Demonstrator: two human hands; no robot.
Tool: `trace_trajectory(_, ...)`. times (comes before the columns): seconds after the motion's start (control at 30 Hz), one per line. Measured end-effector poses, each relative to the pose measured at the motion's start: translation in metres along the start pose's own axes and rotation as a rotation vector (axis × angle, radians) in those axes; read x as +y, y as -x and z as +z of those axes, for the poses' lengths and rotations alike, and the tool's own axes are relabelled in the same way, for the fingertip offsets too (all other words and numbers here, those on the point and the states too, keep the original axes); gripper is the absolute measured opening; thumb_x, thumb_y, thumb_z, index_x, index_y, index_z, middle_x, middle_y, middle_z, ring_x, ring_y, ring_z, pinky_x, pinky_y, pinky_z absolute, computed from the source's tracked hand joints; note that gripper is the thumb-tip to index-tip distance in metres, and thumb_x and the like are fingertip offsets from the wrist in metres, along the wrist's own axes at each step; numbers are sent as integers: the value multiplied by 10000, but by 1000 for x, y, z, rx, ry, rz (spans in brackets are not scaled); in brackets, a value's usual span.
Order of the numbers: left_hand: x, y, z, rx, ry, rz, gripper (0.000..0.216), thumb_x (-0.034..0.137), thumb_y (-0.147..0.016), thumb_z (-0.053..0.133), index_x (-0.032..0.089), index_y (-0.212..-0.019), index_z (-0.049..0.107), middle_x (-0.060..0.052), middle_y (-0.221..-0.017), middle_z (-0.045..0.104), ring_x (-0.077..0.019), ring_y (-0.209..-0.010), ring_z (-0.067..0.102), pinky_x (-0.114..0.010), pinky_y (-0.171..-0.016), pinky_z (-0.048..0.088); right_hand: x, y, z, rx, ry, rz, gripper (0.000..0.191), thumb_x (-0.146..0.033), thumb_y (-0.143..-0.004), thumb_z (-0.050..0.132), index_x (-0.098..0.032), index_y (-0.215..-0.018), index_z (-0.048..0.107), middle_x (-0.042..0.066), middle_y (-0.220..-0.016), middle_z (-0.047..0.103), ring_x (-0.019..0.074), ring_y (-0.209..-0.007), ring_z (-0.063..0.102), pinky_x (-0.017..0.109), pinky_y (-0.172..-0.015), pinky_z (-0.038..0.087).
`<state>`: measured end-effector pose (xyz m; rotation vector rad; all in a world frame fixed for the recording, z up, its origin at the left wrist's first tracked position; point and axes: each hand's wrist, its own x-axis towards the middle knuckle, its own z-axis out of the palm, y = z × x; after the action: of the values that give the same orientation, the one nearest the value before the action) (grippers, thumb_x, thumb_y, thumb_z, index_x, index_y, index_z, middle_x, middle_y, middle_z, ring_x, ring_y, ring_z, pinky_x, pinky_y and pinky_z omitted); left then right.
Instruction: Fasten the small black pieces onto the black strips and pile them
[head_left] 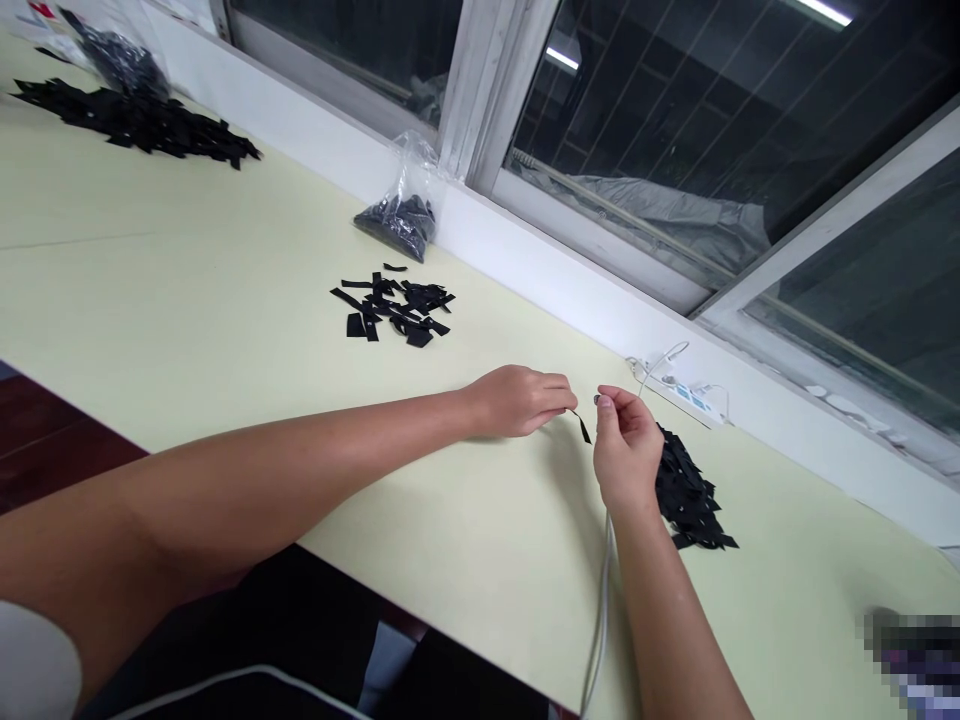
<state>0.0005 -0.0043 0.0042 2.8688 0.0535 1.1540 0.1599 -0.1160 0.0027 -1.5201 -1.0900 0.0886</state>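
Above the pale yellow table, my left hand is closed in a pinch on a short black fabric strip, whose free end hangs down. Just to its right, my right hand pinches a small dark piece between thumb and forefinger; it is too small to name. The two hands are close together but apart. Behind my right hand lies a heap of black strips, partly hidden by it. A looser scatter of black strips lies to the left, beyond my left forearm.
A clear plastic bag of small dark pieces stands by the window ledge. Farther left are a long pile of black strips and another bag. A white power strip lies along the wall. A white cable crosses the table.
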Motion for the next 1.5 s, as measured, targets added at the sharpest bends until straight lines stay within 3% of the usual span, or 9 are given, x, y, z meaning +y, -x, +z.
trace_trajectory(0.43, -4, -3, -3, -1, 106, -42, 254, 184, -988, 416, 190, -939, 665, -53, -1015, 703, -151, -887, 633, -258, -751, 460, 3, 2, 2, -127, -6, 0, 335, -434, -840, 653, -173, -1047, 691, 66, -898, 696, 151, -698, 589, 313, -668, 483)
trace_trajectory(1.07, -3, -4, 0, 42, 212, -71, 205, 200, -977, 448, 176, -948, 650, -57, -999, 701, -144, -865, 638, -262, -754, 491, -9, 6, 2, -119, 192, -142, 218, -358, -852, 608, -198, -952, 717, 49, -870, 713, 162, -697, 576, 307, -644, 462)
trace_trajectory(1.5, -5, -3, 1, 55, 262, -140, 153, 188, -957, 482, 170, -944, 633, -61, -988, 700, -155, -890, 640, -274, -769, 485, -14, 6, 0, -175, 185, -207, 211, -346, -857, 588, -218, -938, 735, 42, -886, 714, 165, -700, 579, 310, -641, 463)
